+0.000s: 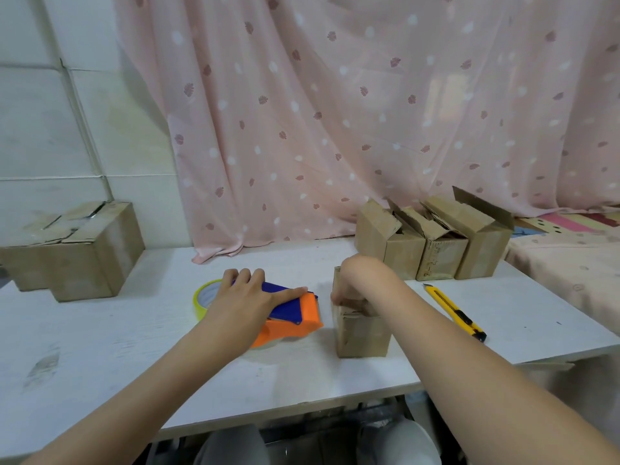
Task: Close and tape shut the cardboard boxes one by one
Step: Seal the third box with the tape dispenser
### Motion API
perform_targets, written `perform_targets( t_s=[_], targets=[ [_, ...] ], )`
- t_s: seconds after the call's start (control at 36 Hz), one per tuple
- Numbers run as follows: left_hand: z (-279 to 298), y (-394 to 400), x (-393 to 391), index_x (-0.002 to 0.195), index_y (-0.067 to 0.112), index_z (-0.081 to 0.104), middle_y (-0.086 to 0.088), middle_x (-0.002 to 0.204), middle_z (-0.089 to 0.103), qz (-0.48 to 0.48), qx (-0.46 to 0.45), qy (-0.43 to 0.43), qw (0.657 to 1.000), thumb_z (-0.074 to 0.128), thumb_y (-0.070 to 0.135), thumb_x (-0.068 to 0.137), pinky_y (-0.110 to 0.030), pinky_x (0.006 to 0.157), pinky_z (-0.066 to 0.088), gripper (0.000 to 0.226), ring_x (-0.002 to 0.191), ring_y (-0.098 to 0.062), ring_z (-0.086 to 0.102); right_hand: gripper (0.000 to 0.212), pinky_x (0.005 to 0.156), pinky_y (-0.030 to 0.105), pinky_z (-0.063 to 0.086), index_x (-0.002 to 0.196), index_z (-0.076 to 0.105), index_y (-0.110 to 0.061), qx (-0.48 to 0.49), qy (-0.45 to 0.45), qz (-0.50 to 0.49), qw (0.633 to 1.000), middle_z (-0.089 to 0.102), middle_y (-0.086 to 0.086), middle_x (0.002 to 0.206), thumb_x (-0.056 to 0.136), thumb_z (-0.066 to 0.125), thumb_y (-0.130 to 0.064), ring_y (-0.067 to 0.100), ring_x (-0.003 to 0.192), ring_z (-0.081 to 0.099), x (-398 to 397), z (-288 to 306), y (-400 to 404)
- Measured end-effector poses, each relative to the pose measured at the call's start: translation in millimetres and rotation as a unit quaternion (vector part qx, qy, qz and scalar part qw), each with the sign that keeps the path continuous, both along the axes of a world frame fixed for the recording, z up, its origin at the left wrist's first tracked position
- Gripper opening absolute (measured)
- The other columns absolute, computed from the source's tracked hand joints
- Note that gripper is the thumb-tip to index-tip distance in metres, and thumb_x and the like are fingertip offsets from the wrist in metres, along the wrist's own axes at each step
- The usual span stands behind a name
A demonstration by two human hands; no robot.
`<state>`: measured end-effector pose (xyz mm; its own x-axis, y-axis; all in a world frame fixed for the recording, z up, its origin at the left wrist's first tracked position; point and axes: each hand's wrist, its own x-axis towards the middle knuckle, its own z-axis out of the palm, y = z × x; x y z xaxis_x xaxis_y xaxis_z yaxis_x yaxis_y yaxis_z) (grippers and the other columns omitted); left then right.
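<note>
A small cardboard box [360,333] stands on the white table [100,347] in front of me. My right hand [355,285] presses down on its top flaps, fingers curled over the near edge. To its left lies an orange and blue tape dispenser [295,313]. My left hand [245,297] rests flat on the dispenser, fingers spread over its blue handle. A yellow-green roll of tape [204,297] lies partly under that hand. Three more small boxes [432,243] with open flaps stand in a row at the back right.
A yellow utility knife [454,312] lies right of the box. A larger cardboard box [77,253] sits at the table's back left. A pink curtain [335,112] hangs behind. A bed [570,263] adjoins the table's right edge.
</note>
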<state>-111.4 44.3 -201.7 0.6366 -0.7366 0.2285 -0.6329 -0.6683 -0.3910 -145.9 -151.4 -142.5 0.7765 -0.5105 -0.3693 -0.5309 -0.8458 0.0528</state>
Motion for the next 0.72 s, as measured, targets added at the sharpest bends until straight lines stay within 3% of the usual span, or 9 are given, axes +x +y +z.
perform_targets(
  t_s=[0.08, 0.19, 0.25, 0.33, 0.44, 0.53, 0.64, 0.72],
  targets=[
    [0.0, -0.6, 0.5, 0.149, 0.058, -0.007, -0.008, 0.118, 0.043, -0.009, -0.013, -0.002, 1.0, 0.052, 0.026, 0.095, -0.042, 0.101, 0.028, 0.086, 0.11, -0.03, 0.044, 0.033, 0.062, 0.028, 0.043, 0.078, 0.048, -0.012, 0.016, 0.009, 0.016, 1.0, 0.047, 0.004, 0.077, 0.097, 0.052, -0.039, 0.019, 0.064, 0.048, -1.6, 10.8, 2.1],
    [-7.9, 8.7, 9.9, 0.148, 0.061, -0.001, -0.003, 0.103, 0.044, -0.009, -0.034, -0.006, 0.999, 0.059, 0.023, 0.087, -0.041, 0.094, 0.034, 0.094, 0.096, -0.027, 0.048, 0.036, 0.077, 0.032, 0.046, 0.082, 0.047, -0.011, 0.082, -0.021, -0.012, 0.996, 0.051, 0.007, 0.085, 0.094, 0.059, -0.043, 0.027, 0.084, 0.053, -9.4, 14.8, -7.9],
    [-7.4, 9.4, 9.9, 0.149, 0.061, 0.003, -0.002, 0.1, 0.045, -0.012, -0.053, -0.017, 0.998, 0.064, 0.023, 0.084, -0.041, 0.091, 0.037, 0.097, 0.092, -0.026, 0.049, 0.04, 0.082, 0.034, 0.051, 0.092, 0.054, -0.008, 0.133, -0.038, -0.038, 0.99, 0.056, 0.009, 0.097, 0.087, 0.068, -0.046, 0.029, 0.087, 0.058, -13.3, 14.9, -15.7],
    [-10.9, 14.1, 10.3, 0.148, 0.059, -0.01, -0.003, 0.113, 0.043, -0.013, -0.068, 0.015, 0.997, 0.058, 0.026, 0.091, -0.041, 0.099, 0.033, 0.095, 0.107, -0.026, 0.047, 0.061, 0.092, 0.048, 0.056, 0.118, 0.054, -0.003, 0.195, -0.078, -0.055, 0.976, 0.059, 0.017, 0.116, 0.079, 0.078, -0.043, 0.037, 0.101, 0.064, -17.4, 15.3, -24.9],
    [-15.2, 17.3, 11.4, 0.143, 0.061, -0.019, -0.002, 0.105, 0.048, -0.028, -0.117, 0.01, 0.993, 0.07, 0.025, 0.083, -0.041, 0.091, 0.04, 0.113, 0.095, -0.025, 0.051, 0.05, 0.085, 0.057, 0.057, 0.106, 0.052, 0.002, 0.295, -0.113, -0.08, 0.946, 0.058, 0.023, 0.099, 0.08, 0.08, -0.031, 0.046, 0.09, 0.066, -23.6, 12.4, -32.8],
    [-20.7, 21.1, 13.5, 0.133, 0.063, -0.034, 0.0, 0.103, 0.047, -0.034, -0.128, 0.028, 0.991, 0.071, 0.024, 0.082, -0.04, 0.091, 0.039, 0.123, 0.094, -0.024, 0.051, 0.057, 0.071, 0.055, 0.06, 0.111, 0.052, 0.002, 0.337, -0.153, -0.102, 0.924, 0.061, 0.027, 0.108, 0.075, 0.083, -0.03, 0.044, 0.082, 0.067, -28.4, 4.2, -40.9],
    [-23.3, 20.9, 19.8, 0.148, 0.059, -0.006, 0.002, 0.082, 0.05, -0.044, -0.143, 0.019, 0.989, 0.087, 0.02, 0.055, -0.039, 0.071, 0.047, 0.137, 0.069, -0.022, 0.053, 0.035, 0.064, 0.046, 0.06, 0.09, 0.062, 0.001, 0.396, -0.205, -0.136, 0.885, 0.061, 0.017, 0.081, 0.078, 0.08, -0.027, 0.033, 0.064, 0.061, -40.4, -9.4, -57.2],
    [-23.0, 16.6, 16.1, 0.149, 0.059, -0.005, 0.0, 0.084, 0.051, -0.045, -0.114, 0.016, 0.992, 0.085, 0.018, 0.057, -0.041, 0.073, 0.047, 0.135, 0.072, -0.022, 0.054, 0.035, 0.065, 0.044, 0.057, 0.096, 0.063, 0.003, 0.446, -0.223, -0.16, 0.852, 0.062, 0.018, 0.082, 0.08, 0.079, -0.023, 0.033, 0.065, 0.06, -50.7, -19.7, -65.9]
  ],
)
